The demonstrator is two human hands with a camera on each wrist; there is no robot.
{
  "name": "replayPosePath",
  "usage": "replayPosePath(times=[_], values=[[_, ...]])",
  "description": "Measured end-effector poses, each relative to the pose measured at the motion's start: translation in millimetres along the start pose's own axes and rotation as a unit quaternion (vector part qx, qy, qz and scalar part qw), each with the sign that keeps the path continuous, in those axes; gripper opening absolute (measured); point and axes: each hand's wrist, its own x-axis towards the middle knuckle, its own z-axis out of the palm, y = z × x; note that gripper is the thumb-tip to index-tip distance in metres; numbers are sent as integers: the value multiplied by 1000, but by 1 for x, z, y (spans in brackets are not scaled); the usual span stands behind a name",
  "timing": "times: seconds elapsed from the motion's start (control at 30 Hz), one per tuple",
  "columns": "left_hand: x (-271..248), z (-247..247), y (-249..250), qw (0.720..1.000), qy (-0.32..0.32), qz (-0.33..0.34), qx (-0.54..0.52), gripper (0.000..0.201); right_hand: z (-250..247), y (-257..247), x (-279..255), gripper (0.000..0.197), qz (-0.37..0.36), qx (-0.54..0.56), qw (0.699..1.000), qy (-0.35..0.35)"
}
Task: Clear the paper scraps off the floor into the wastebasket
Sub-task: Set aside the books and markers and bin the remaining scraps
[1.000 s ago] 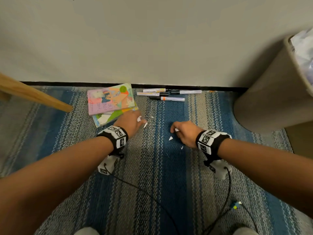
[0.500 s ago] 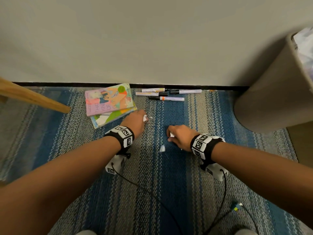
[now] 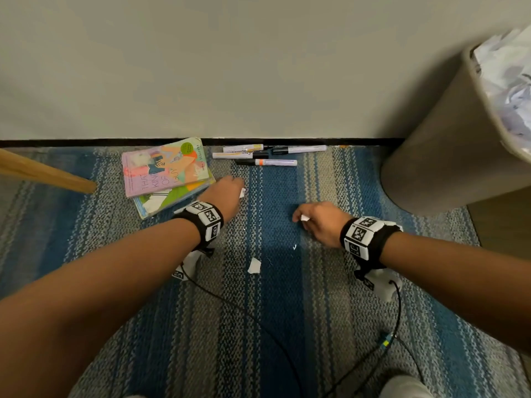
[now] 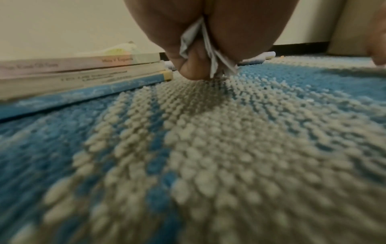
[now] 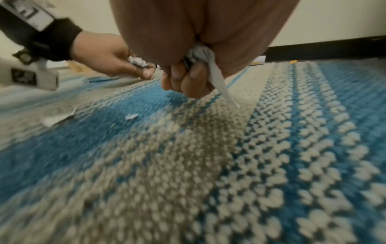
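Against the pale wall (image 3: pixel 258 67), a blue and grey striped carpet (image 3: pixel 287 311) is seen running up to a black baseboard (image 3: pixel 86 142). At the far right a tan wastebasket (image 3: pixel 436 156) is cut off by the frame, with crumpled white paper (image 3: pixel 511 81) showing inside it. A slanted wooden leg (image 3: pixel 43 173) is cut off at the left edge. Two books (image 3: pixel 165 170) are stacked near the baseboard; "THAT KIND OF GUY" can be read on the top cover, while the spine lettering in the left wrist view is too blurred to read. Four markers (image 3: pixel 267 155) are laid beside the books, their print too small to make out. Wristbands with black and white square codes are worn on both arms. White paper scraps (image 4: pixel 208 54) are clenched in the curled fingers of the left hand (image 3: pixel 224 193), just beside the books. More scraps (image 5: pixel 211 66) are gripped in the right hand (image 3: pixel 321 222), one strip hanging toward the carpet. One loose scrap (image 3: pixel 254 265) and a smaller fleck (image 3: pixel 294 247) are left on the carpet between the arms.
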Motion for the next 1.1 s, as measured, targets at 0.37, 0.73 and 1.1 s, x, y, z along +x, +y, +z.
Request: replayPosePath(times=[0.37, 0.73, 1.1], values=[[-74, 48, 15, 969, -153, 193, -9, 15, 24, -12, -23, 24, -36, -84, 990, -107], [-86, 57, 29, 982, -125, 139, 17, 16, 19, -29, -11, 12, -10, -98, 992, -84], [-55, -17, -65, 991, 67, -97, -68, 25, -17, -21, -5, 17, 90, 23, 996, 4]])
